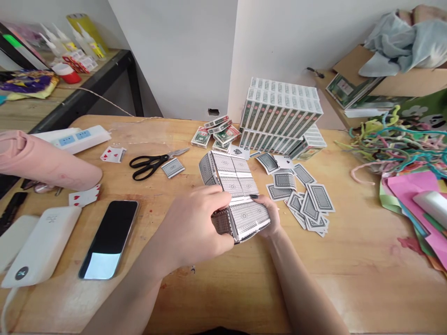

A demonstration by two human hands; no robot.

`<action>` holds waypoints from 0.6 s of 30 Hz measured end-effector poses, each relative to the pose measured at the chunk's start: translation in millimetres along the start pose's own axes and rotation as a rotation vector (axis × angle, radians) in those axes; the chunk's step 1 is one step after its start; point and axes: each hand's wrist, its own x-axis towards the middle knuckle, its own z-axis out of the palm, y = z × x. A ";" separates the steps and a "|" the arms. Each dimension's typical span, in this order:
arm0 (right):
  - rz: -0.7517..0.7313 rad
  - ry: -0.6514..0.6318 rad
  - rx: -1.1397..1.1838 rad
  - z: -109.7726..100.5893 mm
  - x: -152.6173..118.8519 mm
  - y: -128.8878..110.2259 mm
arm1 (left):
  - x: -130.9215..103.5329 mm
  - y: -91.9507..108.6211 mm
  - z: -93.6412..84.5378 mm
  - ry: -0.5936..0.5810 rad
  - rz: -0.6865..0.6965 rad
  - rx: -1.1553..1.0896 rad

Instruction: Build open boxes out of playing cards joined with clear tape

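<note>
A box-like block covered in patterned playing cards [236, 179] is held tilted above the table, between both hands. My left hand [195, 225] grips its near left side, thumb at the lower corner and fingers over the left edge. My right hand [268, 214] supports it from the right, its thumb resting on the top face; the other fingers are mostly hidden beneath. Loose cards [310, 207] lie face down to the right of the block. Black-handled scissors [150, 165] and a single cut card [173, 168] lie to its left.
Stacked card boxes [279, 114] stand at the back, beside a small pile of boxes [226, 134]. A phone [109, 239], a white power bank [44, 244] and a pink roll [52, 160] are on the left. Pipe cleaners [394, 144] and coloured paper [415, 204] lie right.
</note>
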 end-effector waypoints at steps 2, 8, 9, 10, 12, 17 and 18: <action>0.018 0.007 -0.002 -0.6 0.3 -1.3 | 0.3 0.2 0.1 0.002 0.008 0.007; 0.014 -0.022 0.012 -0.6 1.2 -1.8 | -0.6 0.1 0.8 0.018 0.012 0.006; 0.009 -0.031 0.015 -0.5 1.2 -1.8 | -1.1 -0.1 1.1 0.021 0.014 -0.001; 0.010 -0.044 0.018 -0.5 1.2 -2.0 | -1.7 -0.5 1.6 0.023 0.022 -0.013; 0.022 -0.077 0.031 -0.7 0.9 -3.0 | -3.5 -1.5 3.4 0.034 0.052 -0.057; -0.073 -0.088 0.111 1.2 -1.6 -6.4 | -11.2 -3.0 12.6 0.209 0.148 -0.175; -0.110 -0.084 0.127 2.3 -2.2 -6.5 | -12.7 -2.6 14.9 0.258 0.158 -0.184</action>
